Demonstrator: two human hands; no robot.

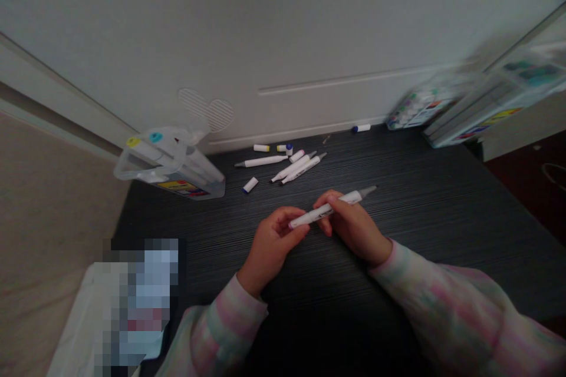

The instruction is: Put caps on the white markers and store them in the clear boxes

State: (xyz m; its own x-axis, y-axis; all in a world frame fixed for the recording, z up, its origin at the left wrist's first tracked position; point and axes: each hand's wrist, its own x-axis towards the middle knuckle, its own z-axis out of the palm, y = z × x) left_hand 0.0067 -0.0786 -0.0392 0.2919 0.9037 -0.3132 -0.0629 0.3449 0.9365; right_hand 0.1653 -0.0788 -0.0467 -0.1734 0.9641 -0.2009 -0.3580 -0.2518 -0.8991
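Observation:
A white marker (351, 197) is held at a slant above the dark tabletop, its grey nib end bare and pointing right. My left hand (272, 244) pinches the pink-ended cap at the marker's left end. The fingers and thumb of my right hand (354, 227) are closed round the barrel. Beyond the hands lie three uncapped markers: one (265, 161) nearly level, and two (292, 168) (305, 169) slanting side by side. Several loose caps are scattered about them, among them a blue-ended cap (250, 185) and a yellow-ended cap (261, 148).
A clear plastic case (207, 179) with a few markers stands at the left. At the back right are a clear pack of markers (418, 109) and a larger clear case (481, 115). A pale panel (309, 41) rises behind the dark table (442, 206). A pixelated object (145, 306) lies lower left.

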